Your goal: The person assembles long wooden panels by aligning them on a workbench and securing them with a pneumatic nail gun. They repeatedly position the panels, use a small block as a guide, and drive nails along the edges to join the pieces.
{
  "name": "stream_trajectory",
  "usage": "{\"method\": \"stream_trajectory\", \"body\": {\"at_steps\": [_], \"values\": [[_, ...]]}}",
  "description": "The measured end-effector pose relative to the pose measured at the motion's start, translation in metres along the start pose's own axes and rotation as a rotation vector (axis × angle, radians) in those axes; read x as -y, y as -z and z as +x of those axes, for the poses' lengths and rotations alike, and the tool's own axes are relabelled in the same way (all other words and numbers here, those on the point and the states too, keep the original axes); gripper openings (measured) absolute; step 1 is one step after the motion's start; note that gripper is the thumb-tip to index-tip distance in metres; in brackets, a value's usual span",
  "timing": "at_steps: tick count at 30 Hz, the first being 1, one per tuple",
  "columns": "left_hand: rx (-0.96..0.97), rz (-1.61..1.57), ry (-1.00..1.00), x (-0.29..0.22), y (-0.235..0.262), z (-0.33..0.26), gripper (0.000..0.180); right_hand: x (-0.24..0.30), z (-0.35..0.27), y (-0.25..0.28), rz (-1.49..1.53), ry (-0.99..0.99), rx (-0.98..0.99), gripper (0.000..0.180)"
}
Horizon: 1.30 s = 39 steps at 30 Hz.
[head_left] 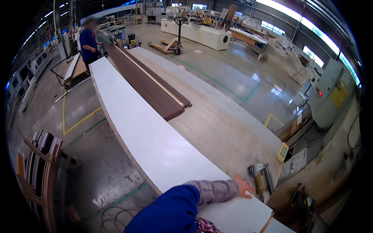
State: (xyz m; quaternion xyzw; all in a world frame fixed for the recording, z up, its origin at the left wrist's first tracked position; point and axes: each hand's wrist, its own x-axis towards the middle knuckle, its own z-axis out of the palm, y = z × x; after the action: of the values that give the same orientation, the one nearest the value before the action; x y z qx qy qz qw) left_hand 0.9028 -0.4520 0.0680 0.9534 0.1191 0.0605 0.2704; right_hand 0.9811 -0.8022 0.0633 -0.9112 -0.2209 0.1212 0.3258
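Head view: left hand [244, 187] flat, fingers spread on white panel [155, 143], not gripping.
Right hand: unseen.
Nearby: nail gun [259, 176] on worktop [225, 128].
Progress: panel laid flat.

The person wears a bright blue work jacket whose sleeve [171, 211] bulks wide and smooth over the forearm. From under its end pokes the cuff [215, 191] of a checked shirt, fine red-and-white plaid that reads pinkish grey, and a second patch of the same plaid [206, 226] shows at the lower edge beneath the blue cloth. One bare hand [244, 187] shows beyond the cuff, gloveless.
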Motion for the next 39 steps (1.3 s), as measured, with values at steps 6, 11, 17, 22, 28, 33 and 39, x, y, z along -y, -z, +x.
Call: {"method": "stream_trajectory", "body": {"at_steps": [6,11,17,22,28,33,39], "values": [[-0.139,-0.060,-0.069,0.016,-0.015,-0.016,0.057,0.002,-0.004,0.006,-0.100,-0.087,0.124,0.071],[0.036,-0.004,-0.243,0.025,0.019,-0.121,0.096,-0.025,0.001,0.011,-0.220,-0.089,0.141,0.068],[0.287,0.279,-0.016,0.009,0.117,-0.289,0.087,0.056,-0.006,0.054,-0.395,-0.264,0.369,0.067],[-0.489,0.700,-0.083,0.070,0.117,-0.348,0.027,0.112,-0.020,0.070,-0.606,-0.362,0.386,0.062],[-0.554,0.693,-0.258,0.061,0.164,-0.346,0.016,0.141,-0.022,0.093,-0.785,-0.372,0.724,0.087],[-0.379,0.545,-0.276,0.057,0.202,-0.337,0.036,0.156,-0.019,0.094,-0.800,-0.509,0.980,0.079],[-0.334,0.488,-0.318,0.076,0.210,-0.319,0.058,0.127,-0.003,0.093,-0.668,-0.699,1.011,0.069]]}}
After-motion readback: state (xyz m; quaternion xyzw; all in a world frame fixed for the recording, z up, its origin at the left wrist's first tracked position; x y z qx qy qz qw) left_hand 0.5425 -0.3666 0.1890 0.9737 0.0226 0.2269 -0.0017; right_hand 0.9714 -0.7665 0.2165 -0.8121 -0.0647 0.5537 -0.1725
